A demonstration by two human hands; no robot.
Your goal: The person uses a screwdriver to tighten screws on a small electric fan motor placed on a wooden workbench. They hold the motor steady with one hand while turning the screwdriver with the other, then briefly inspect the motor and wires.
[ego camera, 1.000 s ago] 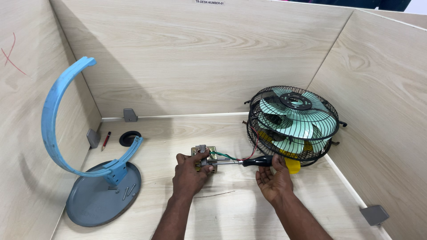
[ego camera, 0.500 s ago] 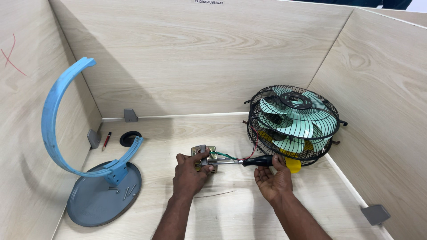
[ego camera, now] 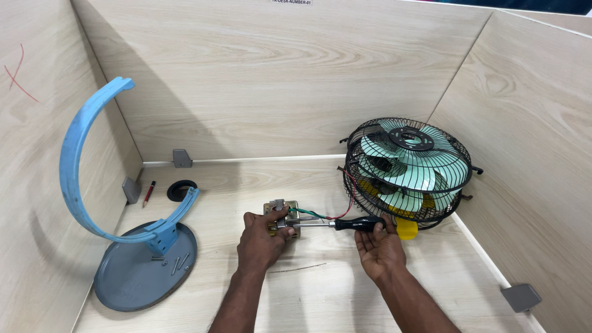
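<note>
Setting: a pale wood-grain desk [ego camera: 320,296] walled on three sides by matching partition panels [ego camera: 277,86].

Left hand: the left hand [ego camera: 262,237] is clenched around a small metal motor block with a brass-coloured core [ego camera: 282,216], pinning it to the desk near the middle.

Right hand: the right hand [ego camera: 379,246] lies palm-up under the black handle of a screwdriver [ego camera: 357,223], fingers curled loosely about it (more a cradle than a fist); the steel shaft runs level to the left into the motor block.

Wires: green and red leads [ego camera: 327,216] run from the motor block toward the fan head.

Fan head: a black wire cage holding mint-green blades [ego camera: 410,169] rests tilted against the right panel, just behind the right hand; a yellow part [ego camera: 407,229] shows under it.

Stand: a blue curved plastic arm on a grey round base [ego camera: 145,274] stands well apart on the left, loose screws [ego camera: 179,264] lying on the base.

Small items: a red pencil [ego camera: 148,192] and a black ring [ego camera: 182,190] lie near the back left corner.

Doing it well: judging by the level shaft, the tip should stay square in the screw head, the block held firmly against twisting, and the leads kept clear of the shaft.
</note>
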